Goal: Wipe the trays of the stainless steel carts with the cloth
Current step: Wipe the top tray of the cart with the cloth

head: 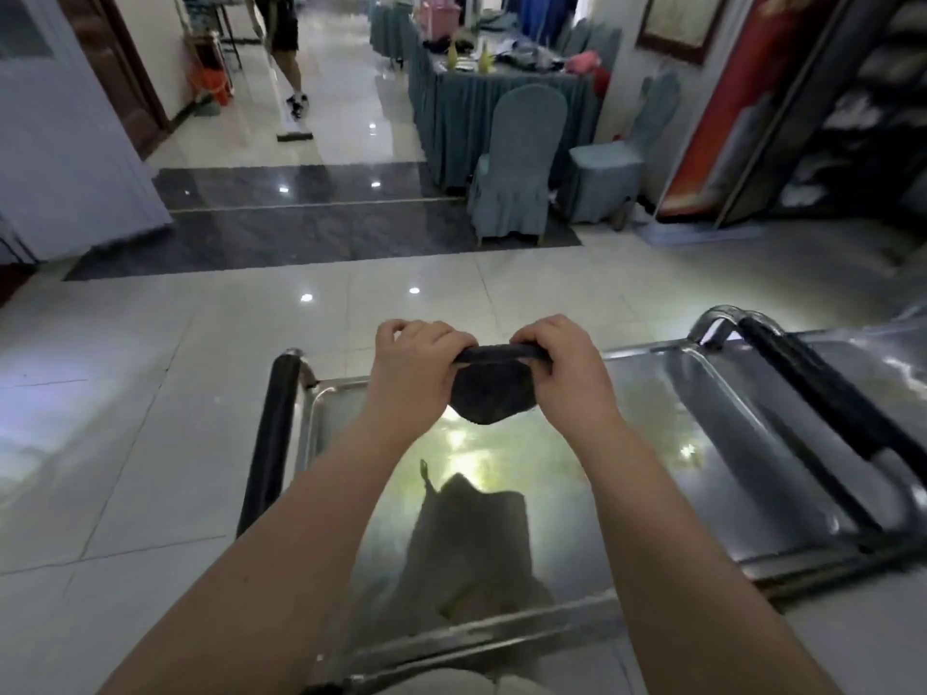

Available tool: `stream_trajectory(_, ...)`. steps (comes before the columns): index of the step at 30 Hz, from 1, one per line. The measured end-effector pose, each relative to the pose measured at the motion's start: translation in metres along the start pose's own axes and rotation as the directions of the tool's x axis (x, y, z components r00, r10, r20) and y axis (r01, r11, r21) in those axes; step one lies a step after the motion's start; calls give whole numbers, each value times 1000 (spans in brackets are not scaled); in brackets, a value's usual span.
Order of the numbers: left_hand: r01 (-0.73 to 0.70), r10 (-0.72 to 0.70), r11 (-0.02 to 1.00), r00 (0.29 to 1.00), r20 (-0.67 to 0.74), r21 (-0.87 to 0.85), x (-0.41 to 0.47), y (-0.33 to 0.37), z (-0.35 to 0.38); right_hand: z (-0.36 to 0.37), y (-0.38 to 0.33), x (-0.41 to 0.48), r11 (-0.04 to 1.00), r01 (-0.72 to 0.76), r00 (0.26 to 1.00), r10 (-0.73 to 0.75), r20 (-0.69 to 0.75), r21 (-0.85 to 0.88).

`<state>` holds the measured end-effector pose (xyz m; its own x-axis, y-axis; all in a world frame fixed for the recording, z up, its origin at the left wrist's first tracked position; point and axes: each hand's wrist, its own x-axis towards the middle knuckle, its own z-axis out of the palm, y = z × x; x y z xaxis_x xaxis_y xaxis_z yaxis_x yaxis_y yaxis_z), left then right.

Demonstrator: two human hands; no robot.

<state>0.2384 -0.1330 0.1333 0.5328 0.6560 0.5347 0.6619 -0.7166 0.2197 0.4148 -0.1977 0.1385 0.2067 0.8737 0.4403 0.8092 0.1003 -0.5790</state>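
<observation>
Two bare forearms (281, 569) come in from the bottom edge, and they meet out front on the cloth (494, 401). It's dark, bunched up, and stretched between both hands. Left hand (416, 373) has its fingers curled tight over the cloth's left end, and right hand (567, 368) is clamped the same way on the right end. The top edge is pulled into a taut band from fist to fist, with the rest sagging in a pouch below the knuckles. The cloth hangs over the far part of the tray (727, 443); whether its low edge touches the steel, can't tell. Under the wrists the tray is shiny and streaked, with bright glare just below the cloth and a dark reflection nearer the body. Left of the left hand a black handle (268, 453) runs along the tray's side. Right of the right hand a second black handle (822, 393) slants away, and more steel (883, 363) shows beyond it. Pale glossy floor (150, 393) lies all around. Ahead of the knuckles, past a dark band of tiles, two covered chairs (516, 158) stand beside a skirted table (451, 117) loaded with clutter. Far off, ahead and to the left, a person (286, 42) stands over a mop (295, 136), with an orange bucket (215, 82) by the wall.
</observation>
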Motion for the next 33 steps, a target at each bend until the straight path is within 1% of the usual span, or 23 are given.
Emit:
stream_trajectory(4, -65, 68, 995, 997, 37, -73, -2, 99, 42, -72, 65, -68, 990, -142, 988, 142, -66, -1)
stream_trajectory(7, -90, 106, 983, 989, 98, -161, -12, 175, 70, -125, 109, -122, 960, -278, 954, 281, -106, 47)
stream_trajectory(11, -79, 129, 966, 973, 192, -247, -37, 261, 102, -181, 152, -194, 943, -329, 930, 332, -160, 44)
stream_trajectory(13, -65, 135, 960, 959, 247, -272, -54, 293, 117, -198, 170, -226, 938, -342, 926, 347, -151, 56)
stream_trajectory(16, -47, 124, 969, 942, 311, -243, -83, 329, 134, -209, 192, -264, 916, -395, 908, 401, -120, 75)
stream_trajectory(19, 8, 81, 970, 932, 354, -242, -105, 348, 148, -208, 210, -290, 889, -450, 886, 456, -82, 83)
stream_trajectory(23, 65, 48, 965, 910, 413, -255, -112, 358, 164, -209, 232, -298, 889, -445, 892, 451, -32, 106)
stream_trajectory(27, 181, 12, 900, 899, 438, -396, -93, 346, 184, -205, 245, -282, 847, -517, 856, 516, 42, 123)
stream_trajectory(33, 218, 40, 860, 872, 488, -461, -47, 322, 218, -198, 272, -232, 821, -570, 820, 565, 91, 41)
